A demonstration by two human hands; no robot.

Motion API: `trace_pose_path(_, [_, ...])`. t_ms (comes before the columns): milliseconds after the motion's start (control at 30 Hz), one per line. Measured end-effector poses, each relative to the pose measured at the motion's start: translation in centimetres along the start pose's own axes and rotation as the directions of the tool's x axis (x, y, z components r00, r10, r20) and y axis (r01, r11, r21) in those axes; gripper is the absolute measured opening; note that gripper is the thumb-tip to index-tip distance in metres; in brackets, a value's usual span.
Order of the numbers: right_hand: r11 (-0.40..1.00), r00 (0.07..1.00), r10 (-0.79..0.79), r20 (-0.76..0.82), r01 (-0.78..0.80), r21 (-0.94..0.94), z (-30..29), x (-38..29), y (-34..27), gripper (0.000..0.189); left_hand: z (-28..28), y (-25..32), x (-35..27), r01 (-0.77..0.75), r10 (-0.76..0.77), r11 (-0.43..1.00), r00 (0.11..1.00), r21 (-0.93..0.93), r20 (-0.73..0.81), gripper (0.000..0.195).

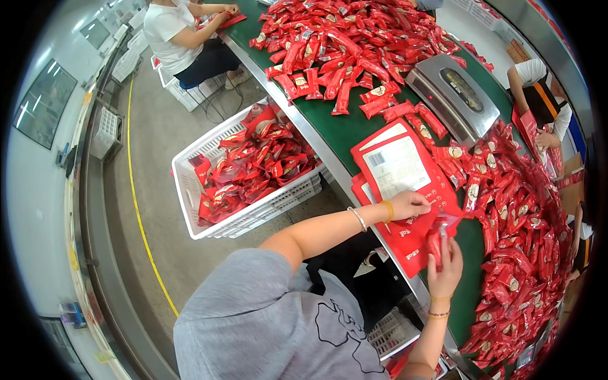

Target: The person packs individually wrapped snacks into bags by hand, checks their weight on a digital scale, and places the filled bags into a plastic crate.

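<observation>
My left hand (409,205) pinches the edge of a flat red pouch (406,251) lying at the near side of a green belt table (327,111). In my right hand (445,271) is a small red sachet (436,240), slightly blurred, held at the pouch's opening. Clear film shows around that opening. Beyond my left hand lie stacked red pouches with a white printed panel (396,164) and a barcode on top. A large heap of small red sachets (517,242) spreads to the right of my right hand.
A steel weighing scale (453,97) stands on the belt, with another sachet heap (351,42) beyond it. A white crate (242,185) of red pouches sits at left below the metal table edge. Co-workers' hands (231,10) handle red packaging at far left; another person (541,104) works opposite.
</observation>
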State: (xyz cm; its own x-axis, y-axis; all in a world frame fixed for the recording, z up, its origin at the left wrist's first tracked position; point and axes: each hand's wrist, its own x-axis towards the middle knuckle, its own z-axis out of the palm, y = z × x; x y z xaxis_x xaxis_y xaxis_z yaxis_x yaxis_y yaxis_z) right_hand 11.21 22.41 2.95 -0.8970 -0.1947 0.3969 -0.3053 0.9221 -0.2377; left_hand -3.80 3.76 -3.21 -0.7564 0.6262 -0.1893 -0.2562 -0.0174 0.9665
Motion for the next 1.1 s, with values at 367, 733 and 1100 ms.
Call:
trace_pose_path(367, [0.951,0.996,0.087,0.003,-0.084,0.299,5.1,-0.2,-2.1,0.027,4.4,7.2,-5.7,-0.631,0.491,0.583,0.775,0.512,0.397,0.008])
trace_pose_path(733, [0.899,0.949,0.316,0.004,-0.301,0.317,6.2,-3.9,-4.2,0.026,5.5,9.3,-9.4,-0.573,0.538,0.796,0.522,0.195,-0.662,0.066])
trace_pose_path(1100, [0.990,0.967,-0.132,0.218,0.116,0.085,3.1,-0.4,-3.0,0.026,4.8,3.1,-5.9,0.093,-0.272,0.560,0.959,-0.823,-0.076,0.048])
